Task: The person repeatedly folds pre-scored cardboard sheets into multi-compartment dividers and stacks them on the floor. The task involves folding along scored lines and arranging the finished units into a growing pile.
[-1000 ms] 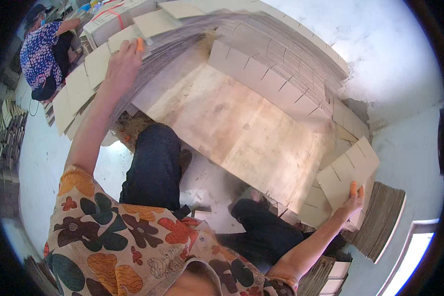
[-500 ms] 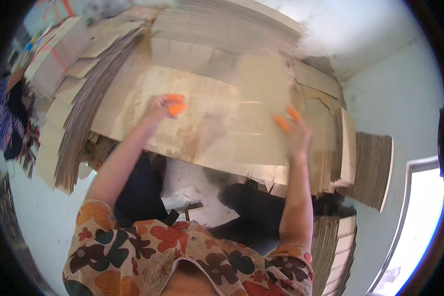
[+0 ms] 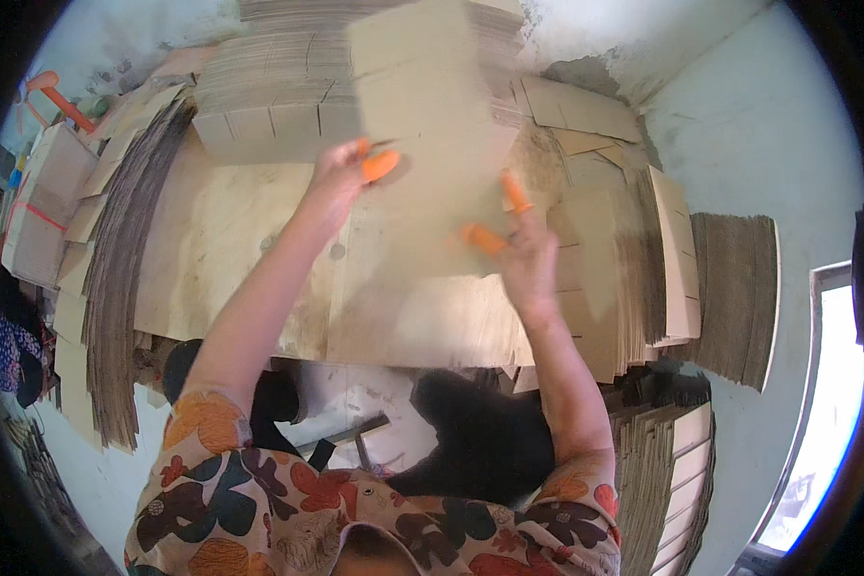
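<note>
A large flat brown cardboard sheet [image 3: 422, 106], blurred, lies tilted over the pale wooden tabletop [image 3: 230, 240] in front of me. My left hand [image 3: 339, 180], with orange finger covers, pinches the sheet's left edge near the middle. My right hand [image 3: 526, 257], also with orange fingertip covers, has its fingers spread along the sheet's right edge and holds it there. Both forearms reach up from the lower edge, out of a flowered shirt.
Stacks of flat slotted cardboard blanks [image 3: 269, 91] stand at the back of the table, with more piles on the left [image 3: 115, 288] and right [image 3: 662, 259]. A corrugated stack [image 3: 734, 288] lies far right by a window [image 3: 830, 403]. Another person [image 3: 0, 336] is at the left edge.
The view swung back over the table. Both hands came in from the side stacks, took a cardboard sheet, and now carry it further up and to the centre.
</note>
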Motion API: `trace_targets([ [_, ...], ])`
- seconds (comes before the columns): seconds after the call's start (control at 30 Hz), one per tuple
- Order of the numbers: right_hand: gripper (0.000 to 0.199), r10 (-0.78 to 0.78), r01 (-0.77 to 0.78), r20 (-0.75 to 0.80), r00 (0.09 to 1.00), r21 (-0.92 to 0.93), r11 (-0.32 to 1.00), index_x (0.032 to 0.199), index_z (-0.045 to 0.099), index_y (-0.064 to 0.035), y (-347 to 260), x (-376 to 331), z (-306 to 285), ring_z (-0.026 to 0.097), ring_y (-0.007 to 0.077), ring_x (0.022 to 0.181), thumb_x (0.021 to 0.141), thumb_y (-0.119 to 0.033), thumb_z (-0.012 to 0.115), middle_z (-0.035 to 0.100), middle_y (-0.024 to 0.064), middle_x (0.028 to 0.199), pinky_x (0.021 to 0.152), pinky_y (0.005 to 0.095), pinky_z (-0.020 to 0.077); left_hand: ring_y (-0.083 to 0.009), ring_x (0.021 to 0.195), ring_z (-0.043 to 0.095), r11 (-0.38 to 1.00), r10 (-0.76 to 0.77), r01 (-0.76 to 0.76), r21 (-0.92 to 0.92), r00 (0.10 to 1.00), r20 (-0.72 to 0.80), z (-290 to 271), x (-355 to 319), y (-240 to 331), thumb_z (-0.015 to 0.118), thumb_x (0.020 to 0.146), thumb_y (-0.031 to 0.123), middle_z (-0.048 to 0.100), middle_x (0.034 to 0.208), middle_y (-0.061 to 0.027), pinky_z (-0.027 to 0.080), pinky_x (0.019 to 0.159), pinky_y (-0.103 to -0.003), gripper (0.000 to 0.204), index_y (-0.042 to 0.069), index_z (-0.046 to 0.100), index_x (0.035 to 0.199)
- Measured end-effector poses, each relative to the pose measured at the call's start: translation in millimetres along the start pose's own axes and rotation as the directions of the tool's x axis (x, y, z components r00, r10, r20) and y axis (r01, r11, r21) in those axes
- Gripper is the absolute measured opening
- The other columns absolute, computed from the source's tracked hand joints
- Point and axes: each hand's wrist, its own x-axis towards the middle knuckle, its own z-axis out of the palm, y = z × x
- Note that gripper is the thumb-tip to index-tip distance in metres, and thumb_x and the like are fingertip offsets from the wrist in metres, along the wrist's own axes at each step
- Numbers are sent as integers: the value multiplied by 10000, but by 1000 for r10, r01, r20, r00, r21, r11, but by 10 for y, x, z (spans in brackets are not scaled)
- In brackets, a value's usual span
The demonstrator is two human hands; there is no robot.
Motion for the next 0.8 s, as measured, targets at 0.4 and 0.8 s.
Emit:
trace_targets([
  [0.4,653,-133,-44,-383,914,-420,907,1381,368,-32,319,192,-293,508,91,537,797,6,658,659,111,750,523,233,457,-262,989,515,-177,421,-472,864,757,500,492,1360,-416,731,692,139,591,993,-103,432,842,-377,352,43,583,997],
  [0.8,685,-215,53,-370,904,-402,914,1409,322,-56,232,137,-224,561,123,538,806,24,637,686,84,808,537,238,474,-285,800,566,-84,486,-659,748,628,608,455,1109,-416,661,730,128,603,778,-108,470,723,-398,108,48,594,755],
])
